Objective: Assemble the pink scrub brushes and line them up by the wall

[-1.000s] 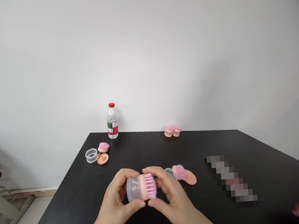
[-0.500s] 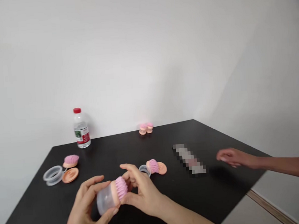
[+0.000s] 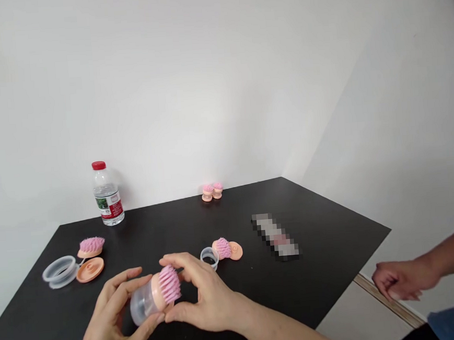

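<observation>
Co-worker's hand (image 3: 404, 280) dropped lower, L hand (image 3: 107, 321), R hand (image 3: 203, 292) round prob. scrub brush (image 3: 155, 292)

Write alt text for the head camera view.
A left hand and right hand hold a pink-bristled peach brush with a clear plastic cup over a black tabletop. Similar pink brushes and a red-capped clear water bottle sit beyond; another person's hand hangs at right.

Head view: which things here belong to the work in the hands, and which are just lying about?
Belong: left hand, right hand, the pink-bristled brush on a clear cup; probably the loose brush parts beside it, the loose brush parts at left, the brush pair at the far edge.
Lying about: water bottle, pixelated object, co-worker's hand.
</observation>
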Motion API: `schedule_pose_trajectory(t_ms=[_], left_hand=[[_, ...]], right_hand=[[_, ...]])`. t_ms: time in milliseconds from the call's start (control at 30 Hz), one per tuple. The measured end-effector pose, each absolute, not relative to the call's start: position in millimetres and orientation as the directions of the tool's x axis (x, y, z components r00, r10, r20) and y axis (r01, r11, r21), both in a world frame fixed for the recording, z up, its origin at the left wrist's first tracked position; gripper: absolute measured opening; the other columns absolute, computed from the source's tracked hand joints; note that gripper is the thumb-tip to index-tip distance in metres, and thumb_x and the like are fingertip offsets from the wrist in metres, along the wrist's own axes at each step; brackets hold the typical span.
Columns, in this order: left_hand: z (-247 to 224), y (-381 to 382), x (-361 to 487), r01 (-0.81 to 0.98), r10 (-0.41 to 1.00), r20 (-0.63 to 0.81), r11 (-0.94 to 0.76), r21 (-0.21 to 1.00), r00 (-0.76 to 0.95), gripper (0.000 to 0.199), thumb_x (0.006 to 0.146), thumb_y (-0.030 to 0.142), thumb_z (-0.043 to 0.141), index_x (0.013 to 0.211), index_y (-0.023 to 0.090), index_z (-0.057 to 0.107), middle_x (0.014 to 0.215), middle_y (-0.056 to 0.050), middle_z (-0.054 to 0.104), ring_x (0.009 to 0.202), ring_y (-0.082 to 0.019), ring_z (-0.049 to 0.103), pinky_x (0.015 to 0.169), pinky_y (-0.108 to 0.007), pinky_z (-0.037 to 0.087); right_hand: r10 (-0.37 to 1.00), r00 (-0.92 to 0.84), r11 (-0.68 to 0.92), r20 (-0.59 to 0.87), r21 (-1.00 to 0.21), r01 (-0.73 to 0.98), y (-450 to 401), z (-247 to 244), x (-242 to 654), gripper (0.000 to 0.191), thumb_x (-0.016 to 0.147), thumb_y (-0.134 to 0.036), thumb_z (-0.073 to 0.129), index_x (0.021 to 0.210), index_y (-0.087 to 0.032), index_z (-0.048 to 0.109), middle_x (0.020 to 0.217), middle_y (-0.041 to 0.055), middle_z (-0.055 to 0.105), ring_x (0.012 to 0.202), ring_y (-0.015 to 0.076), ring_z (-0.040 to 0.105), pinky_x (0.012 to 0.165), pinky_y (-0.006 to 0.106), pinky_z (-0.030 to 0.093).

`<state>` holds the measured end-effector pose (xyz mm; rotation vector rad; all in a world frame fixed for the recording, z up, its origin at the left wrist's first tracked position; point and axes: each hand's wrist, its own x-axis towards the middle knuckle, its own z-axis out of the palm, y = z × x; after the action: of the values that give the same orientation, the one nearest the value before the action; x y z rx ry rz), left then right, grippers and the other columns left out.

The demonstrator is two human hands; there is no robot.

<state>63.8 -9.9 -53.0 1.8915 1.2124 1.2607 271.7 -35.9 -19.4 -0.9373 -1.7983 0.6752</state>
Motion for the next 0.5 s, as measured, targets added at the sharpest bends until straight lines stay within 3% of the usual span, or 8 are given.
schedule_pose_trajectory(t_ms=[133,233,300,400,500], left_hand=[[-52,-10,67,0.330,0.905,0.400,-0.425,0.843,0.145,0.036,0.066,0.051,0.080,0.098,0.036,0.073,0.123,-0.006,0.058,0.116,-0.035,0.061,0.082,-0.044,0.062],[-47,-14,70,0.284,0.917,0.377,-0.398,0.872,0.129,0.036,0.065,0.049,0.082,0.096,0.033,0.074,0.121,-0.008,0.058,0.114,-0.036,0.062,0.084,-0.045,0.061],[-45,-16,71,0.267,0.920,0.365,-0.390,0.881,0.142,0.037,0.066,0.048,0.083,0.097,0.031,0.074,0.121,-0.009,0.057,0.113,-0.035,0.062,0.086,-0.047,0.059],[-43,-18,71,0.268,0.915,0.365,-0.401,0.876,0.175,0.037,0.070,0.047,0.081,0.102,0.031,0.071,0.125,-0.010,0.053,0.116,-0.035,0.060,0.092,-0.050,0.056],[-42,-21,70,0.336,0.896,0.391,-0.441,0.832,0.209,0.036,0.073,0.044,0.080,0.104,0.030,0.069,0.127,-0.011,0.051,0.121,-0.035,0.056,0.095,-0.052,0.054]], right_hand=[[0.874,-0.193,0.485,0.445,-0.822,0.300,-36,-23,272,0.069,0.073,-0.034,0.083,0.134,-0.019,0.053,0.117,0.0108,0.066,0.102,0.0241,0.067,0.083,0.036,0.058],[0.897,-0.199,0.435,0.394,-0.867,0.245,-36,-23,272,0.077,0.067,-0.030,0.088,0.134,-0.021,0.052,0.125,0.0109,0.062,0.112,0.0259,0.063,0.090,0.038,0.056],[0.899,-0.218,0.428,0.379,-0.865,0.260,-38,-21,271,0.071,0.069,-0.021,0.085,0.132,-0.026,0.054,0.130,0.0077,0.060,0.117,0.0243,0.061,0.096,0.037,0.053],[0.908,-0.213,0.410,0.362,-0.874,0.262,-40,-19,269,0.063,0.075,-0.010,0.075,0.131,-0.030,0.054,0.126,0.0042,0.061,0.116,0.0225,0.060,0.094,0.036,0.053],[0.920,-0.206,0.377,0.333,-0.895,0.237,-41,-21,267,0.062,0.074,-0.012,0.075,0.130,-0.029,0.055,0.119,0.0047,0.060,0.112,0.0241,0.061,0.091,0.038,0.054]])
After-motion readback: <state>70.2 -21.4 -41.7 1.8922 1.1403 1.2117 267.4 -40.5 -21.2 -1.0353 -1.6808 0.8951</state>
